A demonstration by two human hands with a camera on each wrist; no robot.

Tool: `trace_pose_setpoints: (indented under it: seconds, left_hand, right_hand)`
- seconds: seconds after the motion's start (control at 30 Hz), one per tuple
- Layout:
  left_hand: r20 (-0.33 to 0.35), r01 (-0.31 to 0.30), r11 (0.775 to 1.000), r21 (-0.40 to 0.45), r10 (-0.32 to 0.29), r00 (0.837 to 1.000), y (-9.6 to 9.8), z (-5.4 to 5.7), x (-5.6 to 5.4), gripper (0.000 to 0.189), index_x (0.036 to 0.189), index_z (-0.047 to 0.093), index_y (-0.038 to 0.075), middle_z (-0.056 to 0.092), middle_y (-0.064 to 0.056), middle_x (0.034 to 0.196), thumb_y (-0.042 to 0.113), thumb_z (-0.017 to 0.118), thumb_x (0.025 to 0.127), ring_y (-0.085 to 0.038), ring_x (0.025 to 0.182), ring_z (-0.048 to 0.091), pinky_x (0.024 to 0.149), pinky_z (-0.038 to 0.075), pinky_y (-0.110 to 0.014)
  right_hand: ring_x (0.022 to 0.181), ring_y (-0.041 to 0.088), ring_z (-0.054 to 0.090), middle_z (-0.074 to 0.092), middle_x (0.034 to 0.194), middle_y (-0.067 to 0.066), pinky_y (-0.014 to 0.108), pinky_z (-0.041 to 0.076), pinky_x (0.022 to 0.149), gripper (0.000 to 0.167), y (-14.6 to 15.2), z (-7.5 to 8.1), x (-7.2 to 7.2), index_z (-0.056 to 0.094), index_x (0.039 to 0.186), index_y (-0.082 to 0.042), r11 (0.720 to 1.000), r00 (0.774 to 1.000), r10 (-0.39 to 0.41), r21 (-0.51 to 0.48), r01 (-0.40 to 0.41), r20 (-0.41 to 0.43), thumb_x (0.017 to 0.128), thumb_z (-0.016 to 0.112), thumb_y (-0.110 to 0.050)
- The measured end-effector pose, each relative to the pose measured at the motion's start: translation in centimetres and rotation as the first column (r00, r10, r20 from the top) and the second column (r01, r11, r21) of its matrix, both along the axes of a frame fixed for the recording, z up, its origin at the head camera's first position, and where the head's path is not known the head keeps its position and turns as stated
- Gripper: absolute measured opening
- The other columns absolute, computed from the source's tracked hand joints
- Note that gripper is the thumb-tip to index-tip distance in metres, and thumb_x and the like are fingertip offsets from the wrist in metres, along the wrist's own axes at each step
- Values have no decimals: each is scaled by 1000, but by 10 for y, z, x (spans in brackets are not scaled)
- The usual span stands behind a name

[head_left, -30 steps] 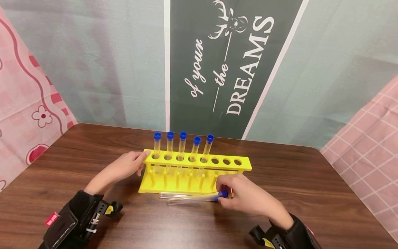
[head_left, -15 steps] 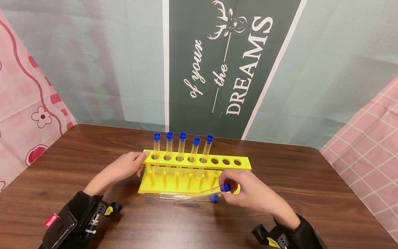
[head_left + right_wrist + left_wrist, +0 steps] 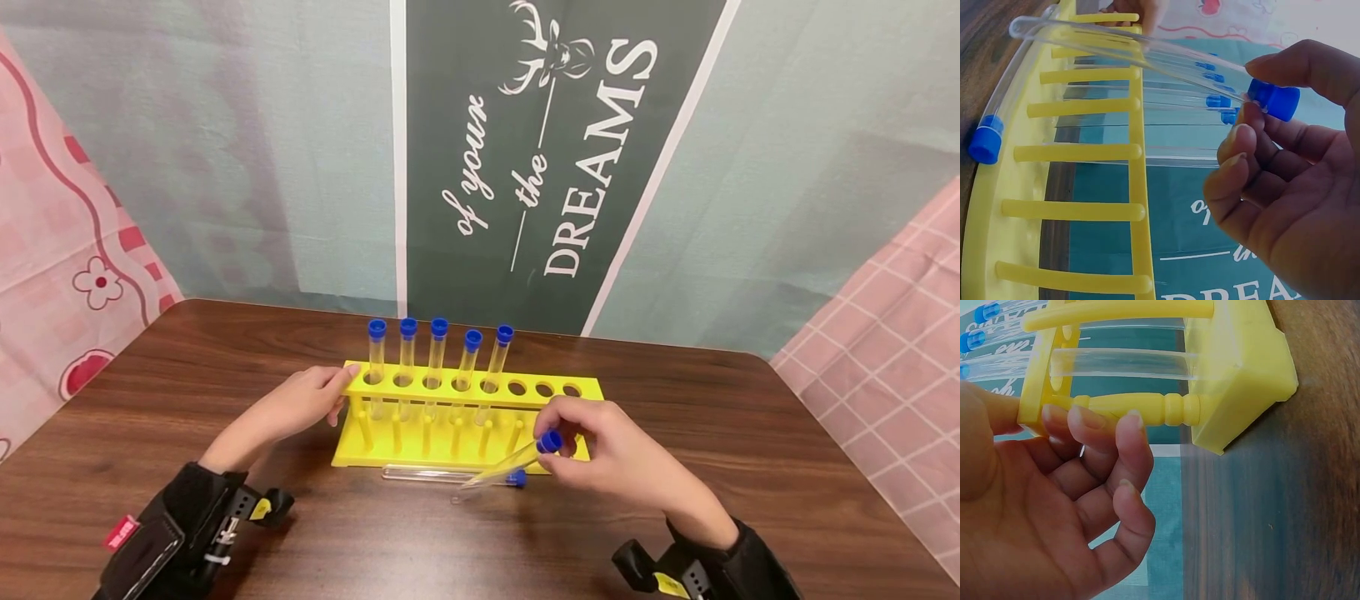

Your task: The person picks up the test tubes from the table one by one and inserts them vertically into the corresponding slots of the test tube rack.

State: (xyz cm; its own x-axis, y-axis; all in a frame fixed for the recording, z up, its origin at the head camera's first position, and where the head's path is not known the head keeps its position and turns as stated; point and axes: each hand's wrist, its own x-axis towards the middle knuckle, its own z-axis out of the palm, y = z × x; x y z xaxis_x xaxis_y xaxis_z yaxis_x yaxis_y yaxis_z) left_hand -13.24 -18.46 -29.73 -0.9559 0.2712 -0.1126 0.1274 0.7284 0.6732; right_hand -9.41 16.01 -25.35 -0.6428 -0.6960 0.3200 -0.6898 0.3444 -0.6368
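Note:
A yellow test tube rack [image 3: 468,454] stands on the table, with several blue-capped clear test tubes [image 3: 437,354] upright or slightly tilted in its left holes. My left hand [image 3: 311,400] grips the left end of the rack's top bar; in the left wrist view its thumb and curled fingers [image 3: 1138,437] close around that bar's end. By its blue cap, my right hand [image 3: 603,442] pinches a test tube [image 3: 502,471] between thumb and fingers, tilted with its round end low to the left. Along the rack's front lies another capped tube [image 3: 423,475] on the table.
Three holes at the right of the top bar [image 3: 545,389] hold no tube. Yellow pegs [image 3: 1072,209] rise along the rack's front. Behind the brown wooden table [image 3: 247,350] hangs a cloth backdrop [image 3: 495,167] with lettering.
My right hand has lifted the pinched tube's cap end up and slightly right, tilting it more steeply away from the lying tube. The left hand stays on the rack.

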Motion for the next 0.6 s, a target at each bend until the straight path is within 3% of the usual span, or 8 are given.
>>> trace_pose_setpoints:
  seconds: [0.6]
  left_hand:
    - [-10,-6,1000,-6,6,1000,1,0,1,49,71,48,5,50,-5,57,39,28,100,-17,51,37,54,31,-30]
  right_hand:
    - [64,10,49,51,75,-3,24,43,53,23,5,5,1,58,90,-9,995,999,-19,-103,15,-37,76,69,5]
